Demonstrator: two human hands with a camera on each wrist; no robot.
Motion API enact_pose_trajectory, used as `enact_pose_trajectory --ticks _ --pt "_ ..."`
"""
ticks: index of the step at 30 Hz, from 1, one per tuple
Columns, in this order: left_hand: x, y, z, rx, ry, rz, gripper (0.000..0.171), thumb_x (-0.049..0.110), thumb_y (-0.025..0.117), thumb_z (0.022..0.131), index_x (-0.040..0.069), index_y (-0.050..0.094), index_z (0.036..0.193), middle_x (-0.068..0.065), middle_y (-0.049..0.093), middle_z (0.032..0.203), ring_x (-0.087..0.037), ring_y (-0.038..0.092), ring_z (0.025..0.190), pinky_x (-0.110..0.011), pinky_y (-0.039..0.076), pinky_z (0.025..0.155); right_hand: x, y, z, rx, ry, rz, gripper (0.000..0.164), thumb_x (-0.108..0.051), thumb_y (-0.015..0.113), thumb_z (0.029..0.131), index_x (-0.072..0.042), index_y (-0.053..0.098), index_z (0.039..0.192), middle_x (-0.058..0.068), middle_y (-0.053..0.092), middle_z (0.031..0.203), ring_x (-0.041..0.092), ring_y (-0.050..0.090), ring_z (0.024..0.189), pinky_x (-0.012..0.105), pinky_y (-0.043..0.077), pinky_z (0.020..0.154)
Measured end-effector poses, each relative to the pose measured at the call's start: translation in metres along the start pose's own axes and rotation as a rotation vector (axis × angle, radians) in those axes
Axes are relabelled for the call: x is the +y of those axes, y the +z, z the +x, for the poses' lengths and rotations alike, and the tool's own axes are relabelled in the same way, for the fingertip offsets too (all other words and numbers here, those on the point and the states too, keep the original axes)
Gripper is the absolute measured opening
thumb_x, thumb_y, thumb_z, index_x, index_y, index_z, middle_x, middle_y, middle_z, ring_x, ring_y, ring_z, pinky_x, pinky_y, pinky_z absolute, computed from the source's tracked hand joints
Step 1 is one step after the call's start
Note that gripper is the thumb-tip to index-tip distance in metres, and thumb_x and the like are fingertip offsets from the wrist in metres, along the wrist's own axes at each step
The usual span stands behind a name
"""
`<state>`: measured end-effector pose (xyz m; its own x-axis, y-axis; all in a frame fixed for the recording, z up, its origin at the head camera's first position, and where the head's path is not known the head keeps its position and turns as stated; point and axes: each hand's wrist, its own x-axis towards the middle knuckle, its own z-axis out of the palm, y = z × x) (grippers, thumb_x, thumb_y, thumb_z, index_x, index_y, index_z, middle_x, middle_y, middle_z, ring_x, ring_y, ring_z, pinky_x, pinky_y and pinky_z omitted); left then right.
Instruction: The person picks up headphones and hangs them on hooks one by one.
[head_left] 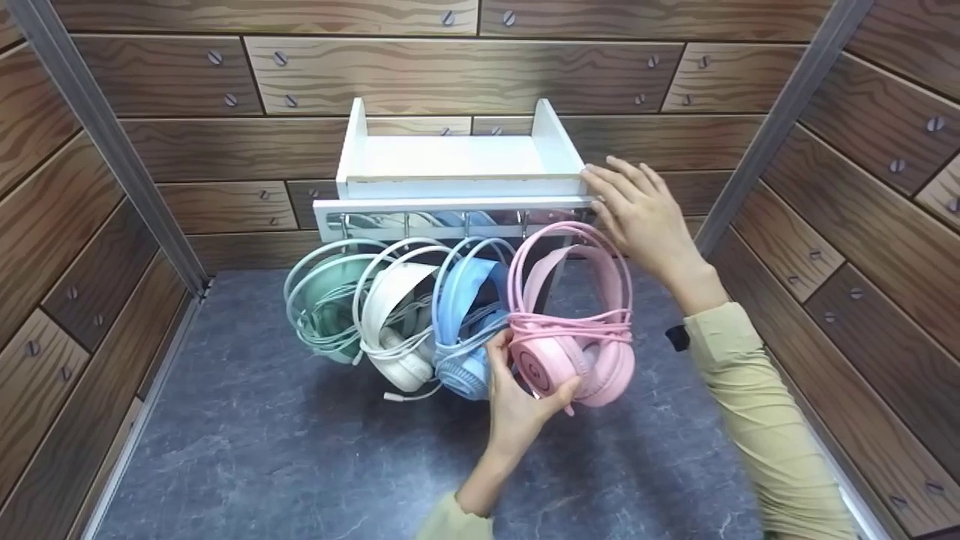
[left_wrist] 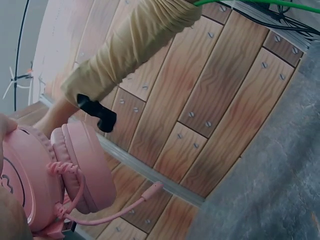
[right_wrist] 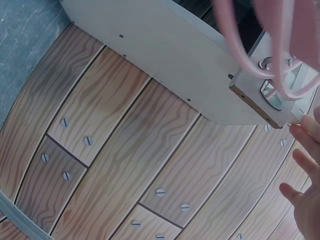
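A pink headset (head_left: 546, 364), its cable wound round it, hangs by its headband at the right end of a white hook rail (head_left: 450, 204). My left hand (head_left: 517, 412) holds its left ear cup between thumb and fingers; in the left wrist view the microphone boom (left_wrist: 150, 191) sticks out below the cups. My right hand (head_left: 645, 217) rests with extended fingers against the right end of the white shelf (head_left: 559, 139). Left of the pink one hang a blue headset (head_left: 461, 300), a white headset (head_left: 394, 300) and a green headset (head_left: 334, 300).
Wood-patterned panels (head_left: 465, 75) enclose the back and both sides. A grey marbled tabletop (head_left: 300, 465) lies beneath the headsets. The shelf's white side board (right_wrist: 150, 55) shows in the right wrist view, near the rail's end (right_wrist: 255, 105).
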<state>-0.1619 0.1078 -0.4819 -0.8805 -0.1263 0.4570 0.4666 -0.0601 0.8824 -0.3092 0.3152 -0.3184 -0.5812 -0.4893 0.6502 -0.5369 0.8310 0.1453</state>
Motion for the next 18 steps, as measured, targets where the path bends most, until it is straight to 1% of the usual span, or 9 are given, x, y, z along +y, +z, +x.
enact_pose_trajectory --ticks 4,10,15,18 --pt "-0.005 0.005 0.002 0.002 -0.014 0.021 0.093 0.034 0.094 0.066 0.011 0.039 0.138 -0.004 0.055 0.133 -0.018 0.054 0.122 -0.037 0.045 0.105 -0.001 0.0 -0.001 0.001 0.009 0.007 0.042 -0.023 0.053 0.106 -0.012 0.055 0.146 0.008 0.057 0.145 0.031 0.043 0.141 0.052 0.023 0.121" --pt "-0.01 0.01 0.0 -0.015 -0.023 0.091 0.097 0.039 0.094 0.064 0.015 0.038 0.14 -0.003 0.057 0.134 -0.017 0.056 0.119 -0.036 0.048 0.101 -0.002 0.004 0.0 0.035 0.016 0.018 0.04 -0.022 0.054 0.105 -0.011 0.057 0.143 0.009 0.059 0.143 0.031 0.046 0.139 0.052 0.026 0.12" --pt "-0.017 0.014 -0.003 -0.05 -0.021 0.189 0.104 0.04 0.095 0.061 0.014 0.035 0.143 -0.004 0.052 0.14 -0.018 0.054 0.125 -0.041 0.047 0.106 -0.003 0.007 0.0 0.063 0.026 0.031 0.04 -0.022 0.056 0.104 -0.011 0.058 0.143 0.01 0.06 0.142 0.031 0.048 0.137 0.052 0.028 0.119" --pt "-0.021 0.017 -0.004 -0.06 -0.032 0.213 0.106 0.039 0.096 0.06 0.013 0.034 0.143 -0.005 0.052 0.141 -0.019 0.054 0.126 -0.043 0.046 0.108 -0.003 0.008 0.0 0.064 0.029 0.036 0.04 -0.022 0.056 0.104 -0.012 0.058 0.143 0.01 0.06 0.142 0.031 0.048 0.137 0.05 0.027 0.12"
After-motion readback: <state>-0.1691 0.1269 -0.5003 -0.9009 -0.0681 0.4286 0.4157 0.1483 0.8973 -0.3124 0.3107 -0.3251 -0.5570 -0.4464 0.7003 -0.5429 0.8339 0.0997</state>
